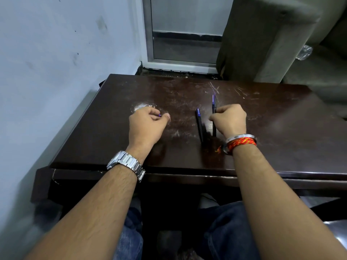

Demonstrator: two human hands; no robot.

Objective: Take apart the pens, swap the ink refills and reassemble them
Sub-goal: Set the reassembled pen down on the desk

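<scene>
Your right hand (230,118) rests on the dark desk (272,128), its fingers (213,118) curled together around the right pen (213,111), which lies pointing away from you; gripping it mid-barrel likely steadies it for lifting or twisting open. The left pen (199,124) lies just beside it, untouched and parallel, probably kept close so the refills can be exchanged easily. Your left hand (148,121) sits well apart, its fingers pinched on a small blue piece (159,115), too small to identify, perhaps a cap being set aside.
</scene>
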